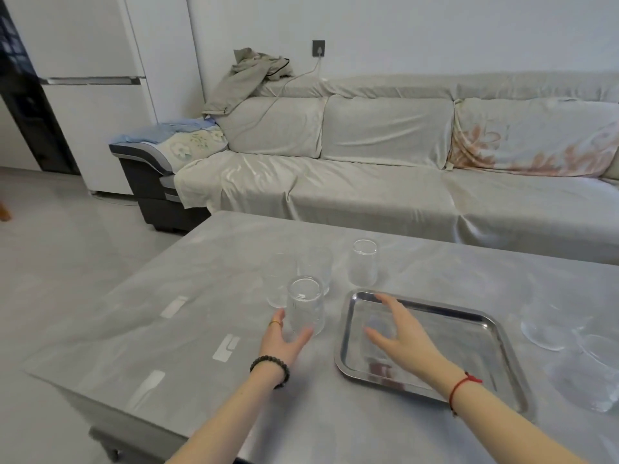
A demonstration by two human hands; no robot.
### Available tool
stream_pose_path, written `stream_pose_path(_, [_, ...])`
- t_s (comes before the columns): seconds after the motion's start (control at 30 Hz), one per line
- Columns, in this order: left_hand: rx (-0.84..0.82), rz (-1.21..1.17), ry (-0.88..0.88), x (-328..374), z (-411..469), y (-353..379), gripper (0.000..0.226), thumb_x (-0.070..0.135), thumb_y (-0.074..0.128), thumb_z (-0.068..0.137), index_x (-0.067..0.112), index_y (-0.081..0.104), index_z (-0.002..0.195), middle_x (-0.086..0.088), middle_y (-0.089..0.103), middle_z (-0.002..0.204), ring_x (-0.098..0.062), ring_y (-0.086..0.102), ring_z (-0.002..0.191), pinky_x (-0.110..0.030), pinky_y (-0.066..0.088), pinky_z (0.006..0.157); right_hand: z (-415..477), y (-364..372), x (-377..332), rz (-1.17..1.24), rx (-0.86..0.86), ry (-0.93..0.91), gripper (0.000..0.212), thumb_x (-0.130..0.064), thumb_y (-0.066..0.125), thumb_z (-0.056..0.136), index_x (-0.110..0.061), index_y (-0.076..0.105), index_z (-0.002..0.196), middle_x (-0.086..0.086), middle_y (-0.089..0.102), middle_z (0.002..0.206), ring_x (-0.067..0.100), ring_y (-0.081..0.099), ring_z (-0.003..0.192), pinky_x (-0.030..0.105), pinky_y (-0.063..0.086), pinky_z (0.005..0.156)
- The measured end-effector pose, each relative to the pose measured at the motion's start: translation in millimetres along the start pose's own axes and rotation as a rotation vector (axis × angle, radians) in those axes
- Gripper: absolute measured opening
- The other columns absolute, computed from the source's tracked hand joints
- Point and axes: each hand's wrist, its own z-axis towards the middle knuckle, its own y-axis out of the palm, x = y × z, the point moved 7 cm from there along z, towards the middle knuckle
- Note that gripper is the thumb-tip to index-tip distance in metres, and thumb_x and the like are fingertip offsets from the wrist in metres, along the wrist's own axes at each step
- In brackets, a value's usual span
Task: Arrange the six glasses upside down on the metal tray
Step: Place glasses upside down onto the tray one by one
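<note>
The metal tray [422,305] lies on the grey table with nothing in it. To its left stands a clear glass [306,304]. My left hand [284,336] is wrapped around that glass's lower part, thumb in front and ring finger at its left side. Behind it stand two more clear glasses [278,283] [318,267], faint against the table, and a third [363,262] just beyond the tray's far left corner. My right hand [400,333] hovers over the tray's left half, fingers spread, holding nothing.
More clear glassware [542,329] [599,351] sits blurred on the table right of the tray. The table's left edge [110,296] drops to the floor. A covered sofa [368,182] runs along the far side.
</note>
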Motion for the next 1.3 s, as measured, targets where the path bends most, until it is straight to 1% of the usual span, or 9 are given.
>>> stream_pose_path(0.23, [-0.009,0.019,0.012,5.7,41.5,7.7,0.090,0.023,0.077,0.066,0.014,0.023,0.138,-0.006,0.042,0.139,-0.020,0.039,0.128,-0.029,0.032,0.104,44.3,69.9,-25.1,0.123,-0.163,0.064,0.073,-0.025,0.064,0.079,-0.017,0.024,0.139,0.003,0.036,0.146,0.015,0.033,0.133,0.021,0.027,0.104])
stream_pose_path(0.33, [0.020,-0.023,-0.007,2.7,49.0,11.8,0.088,0.020,0.079,0.063,0.016,0.027,0.134,-0.004,0.051,0.127,-0.021,0.050,0.111,-0.030,0.042,0.095,52.1,85.1,-23.2,0.175,-0.190,0.102,0.077,-0.022,0.066,0.078,-0.020,0.021,0.140,0.004,0.039,0.142,0.016,0.037,0.130,0.020,0.031,0.098])
stream_pose_path(0.47, [0.090,-0.043,0.008,8.6,49.3,9.6,0.075,0.021,0.080,0.062,0.019,0.037,0.124,0.000,0.055,0.111,-0.016,0.051,0.096,-0.026,0.040,0.082,60.5,99.7,-20.0,0.301,-0.166,0.125,0.084,-0.014,0.071,0.071,-0.022,0.022,0.139,-0.003,0.049,0.132,0.008,0.045,0.117,0.022,0.036,0.096])
stream_pose_path(0.57, [0.102,-0.022,0.041,12.2,47.3,7.4,0.063,0.026,0.081,0.059,0.025,0.040,0.108,-0.003,0.060,0.108,-0.018,0.055,0.092,-0.027,0.044,0.082,64.2,104.9,-22.6,0.351,-0.120,0.112,0.088,-0.012,0.073,0.067,-0.023,0.023,0.139,-0.002,0.048,0.135,0.013,0.044,0.126,0.033,0.037,0.108])
stream_pose_path(0.77, [0.184,-0.092,0.125,27.4,31.6,11.8,0.069,0.039,0.082,0.049,0.035,0.038,0.102,-0.001,0.061,0.108,-0.020,0.061,0.099,-0.038,0.051,0.091,62.3,81.7,-26.4,0.383,-0.027,0.015,0.080,-0.022,0.070,0.063,-0.026,0.032,0.133,-0.003,0.049,0.134,0.012,0.045,0.124,0.034,0.038,0.107])
stream_pose_path(0.9, [0.090,-0.073,0.185,53.5,34.8,47.5,0.073,0.036,0.081,0.053,0.026,0.042,0.114,0.000,0.059,0.115,-0.016,0.057,0.106,-0.034,0.048,0.095,57.6,44.4,-3.3,0.424,0.089,0.058,0.075,-0.007,0.072,0.065,-0.025,0.036,0.129,-0.003,0.054,0.126,0.012,0.050,0.118,0.029,0.042,0.100])
stream_pose_path(1.0, [-0.047,-0.055,0.197,68.1,39.1,84.4,0.063,0.027,0.079,0.062,0.026,0.042,0.112,0.004,0.057,0.109,-0.014,0.056,0.104,-0.025,0.044,0.087,54.2,17.9,24.4,0.419,0.169,0.127,0.077,-0.004,0.071,0.065,-0.021,0.036,0.132,0.001,0.053,0.130,0.016,0.049,0.120,0.036,0.041,0.104])
stream_pose_path(1.17, [-0.200,0.014,0.178,67.5,46.0,122.4,0.070,0.027,0.074,0.069,0.020,0.037,0.127,-0.001,0.057,0.119,-0.014,0.055,0.108,-0.023,0.042,0.090,51.3,3.8,58.0,0.450,0.181,0.212,0.075,-0.002,0.070,0.067,-0.023,0.036,0.131,0.002,0.050,0.131,0.019,0.046,0.121,0.043,0.040,0.105])
stream_pose_path(1.3, [-0.250,0.105,0.194,64.9,50.2,127.5,0.064,0.029,0.070,0.072,0.019,0.037,0.126,0.000,0.057,0.120,-0.012,0.053,0.101,-0.022,0.040,0.088,52.9,11.0,73.3,0.466,0.198,0.242,0.075,-0.001,0.070,0.067,-0.025,0.037,0.130,0.004,0.053,0.129,0.020,0.047,0.120,0.047,0.041,0.104])
